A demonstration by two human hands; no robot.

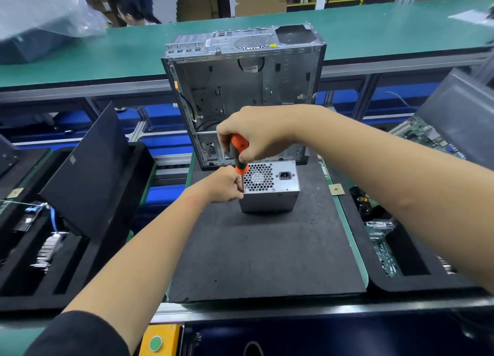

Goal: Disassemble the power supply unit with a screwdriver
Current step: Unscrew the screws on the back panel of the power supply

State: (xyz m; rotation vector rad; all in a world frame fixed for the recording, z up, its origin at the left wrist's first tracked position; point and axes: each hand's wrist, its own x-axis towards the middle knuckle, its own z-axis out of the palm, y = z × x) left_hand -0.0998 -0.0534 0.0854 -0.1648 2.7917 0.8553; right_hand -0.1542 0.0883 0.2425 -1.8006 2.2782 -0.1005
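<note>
A grey metal power supply unit (pixel 270 187) is sitting on a dark foam mat (pixel 262 248) on the table, toward the mat's far end, with its honeycomb fan grille and power socket facing up. The right hand (pixel 256 136) is wrapping its curled fingers around the orange and black handle of a screwdriver (pixel 238 155), holding it nearly upright, with the thin shaft pointing down at the near left corner of the unit's top face. The left hand (pixel 227 184) is resting against the left side of the unit, its fingers pinching around the lower shaft just beside the tip.

Just beyond the unit, an empty computer case (pixel 240 88) is standing open, its bare metal inside facing the person. A black panel (pixel 88 168) is leaning up from black trays on the left. On the right, a black tray (pixel 401 283) is holding green circuit boards (pixel 385 251). A green button (pixel 155 343) is sitting on a yellow box at the near edge.
</note>
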